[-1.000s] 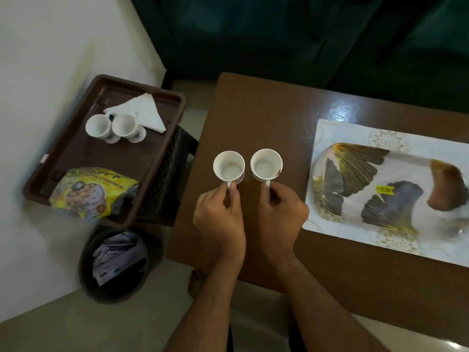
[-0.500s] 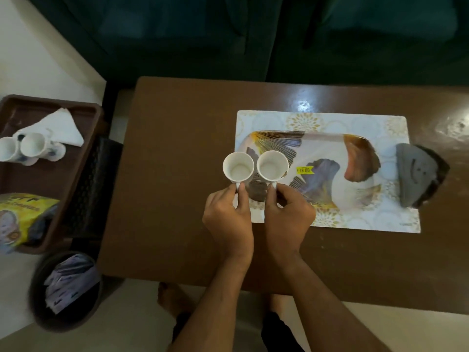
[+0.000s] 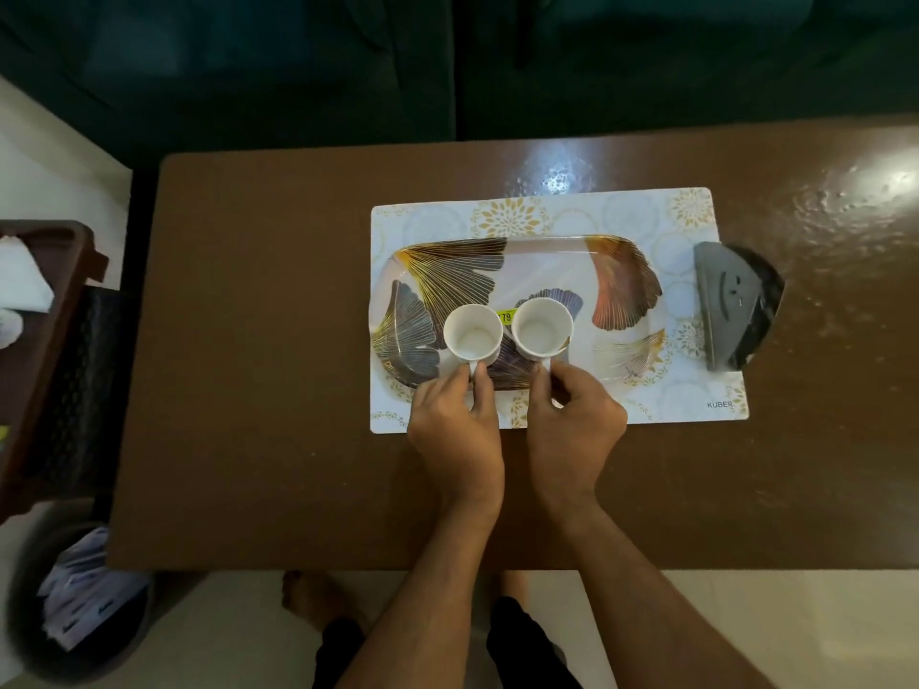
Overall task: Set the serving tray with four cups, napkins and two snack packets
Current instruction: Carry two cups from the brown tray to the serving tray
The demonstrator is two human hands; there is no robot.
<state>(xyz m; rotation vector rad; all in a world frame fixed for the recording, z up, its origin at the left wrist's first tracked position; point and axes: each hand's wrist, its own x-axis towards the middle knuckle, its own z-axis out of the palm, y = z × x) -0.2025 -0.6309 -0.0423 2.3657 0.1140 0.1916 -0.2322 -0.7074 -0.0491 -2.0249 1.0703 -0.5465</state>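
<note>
Standing nearest the camera at the table's [image 3: 298,390] near edge, the person had both forearms extended over the brown top. The left hand [image 3: 455,430] was closed in a pinch on the handle of the left cup [image 3: 472,334], thumb and fingers pressed together around it. The right hand [image 3: 572,430] was likewise pinched on the handle of the right cup [image 3: 541,326]. Both cups were white, upright and appeared empty, side by side and close together without clearly touching.

The cups were over the near left part of the serving tray [image 3: 621,251], a leaf-patterned tray with a yellow price sticker [image 3: 506,317] showing between them. Whether their bases had reached the tray surface could not be told from this view. The tray lay on a floral placemat [image 3: 547,211]. A grey wedge-shaped object [image 3: 731,310] sat at the mat's far right edge; its purpose could not be determined.

At the far left, a brown crate [image 3: 59,300] was partly in frame, with a white napkin [image 3: 22,285] visible inside. A bin [image 3: 74,609] holding paper stood on the floor below it.

Assessment: the task was judged to be at an early stage. No napkin and no snack packet were on the tray, and only these two cups were at it, with neither released. Outstanding items, in my judgement: releasing these two cups, then bringing two further cups, the napkins and two snack packets. No snack packets could be clearly identified in view.
</note>
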